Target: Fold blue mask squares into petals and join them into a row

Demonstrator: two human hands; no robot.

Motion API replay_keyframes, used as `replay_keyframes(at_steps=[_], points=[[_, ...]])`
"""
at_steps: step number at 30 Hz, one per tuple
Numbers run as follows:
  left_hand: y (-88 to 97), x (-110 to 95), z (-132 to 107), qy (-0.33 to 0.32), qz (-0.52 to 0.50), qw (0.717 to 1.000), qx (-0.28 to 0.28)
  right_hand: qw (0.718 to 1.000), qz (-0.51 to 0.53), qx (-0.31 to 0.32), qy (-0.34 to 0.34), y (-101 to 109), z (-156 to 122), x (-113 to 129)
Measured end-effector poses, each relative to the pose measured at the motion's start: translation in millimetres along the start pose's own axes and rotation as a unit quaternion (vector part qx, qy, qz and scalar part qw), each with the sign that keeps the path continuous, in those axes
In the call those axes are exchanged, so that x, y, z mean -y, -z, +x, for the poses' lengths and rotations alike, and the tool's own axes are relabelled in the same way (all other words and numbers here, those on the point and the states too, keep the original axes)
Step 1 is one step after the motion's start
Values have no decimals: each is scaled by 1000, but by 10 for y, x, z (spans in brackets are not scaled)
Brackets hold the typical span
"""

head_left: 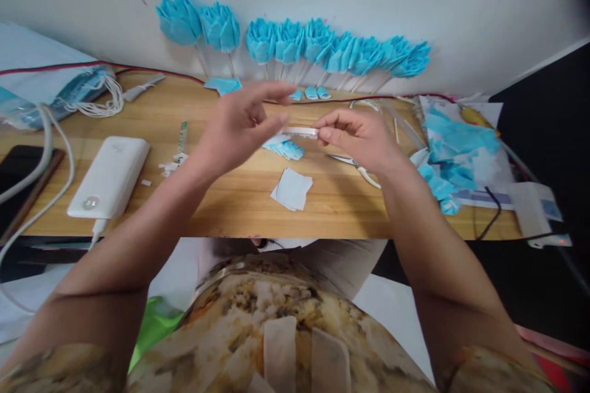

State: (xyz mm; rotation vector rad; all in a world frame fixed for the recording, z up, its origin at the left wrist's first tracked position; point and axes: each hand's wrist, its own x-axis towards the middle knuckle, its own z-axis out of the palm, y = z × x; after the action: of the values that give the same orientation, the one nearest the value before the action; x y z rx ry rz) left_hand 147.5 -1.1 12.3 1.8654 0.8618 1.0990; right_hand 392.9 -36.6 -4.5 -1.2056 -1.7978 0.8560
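Both hands are raised over a wooden table (239,209). My right hand (362,138) pinches one end of a thin white strip (300,131) held level. My left hand (239,129) meets the strip's other end, thumb and forefinger closing on it while the other fingers stretch out. Below the hands lie a small pile of blue folded pieces (286,148) and a folded white piece (292,189). Scissors (354,166) lie partly hidden under my right hand.
A row of blue paper flowers on sticks (295,43) leans on the wall. A white power bank (109,175) with cable lies left, beside a dark phone (18,172) and a bag of masks (69,95). Blue scraps (454,150) pile up at right.
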Motion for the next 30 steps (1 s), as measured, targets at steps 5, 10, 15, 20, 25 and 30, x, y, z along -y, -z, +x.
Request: replay_keyframes(at_steps=[5, 10, 15, 20, 25, 30], points=[[-239, 32, 77, 115, -78, 976, 167, 998, -42, -44, 29, -16, -13, 132], [-254, 175, 125, 201, -203, 951, 114, 963, -215, -159, 45, 204, -336, 6], [-164, 248, 96, 233, -288, 926, 68, 886, -458, -70, -32, 473, -866, -315], [-156, 307, 84, 232, -309, 921, 54, 860, -503, -7, -86, 497, -1170, -433], [-160, 367, 108, 252, -332, 907, 55, 875, -475, 32, -90, 503, -1161, -448], [-154, 400, 106, 250, -360, 897, 57, 891, -443, 74, -68, 618, -1100, -512]])
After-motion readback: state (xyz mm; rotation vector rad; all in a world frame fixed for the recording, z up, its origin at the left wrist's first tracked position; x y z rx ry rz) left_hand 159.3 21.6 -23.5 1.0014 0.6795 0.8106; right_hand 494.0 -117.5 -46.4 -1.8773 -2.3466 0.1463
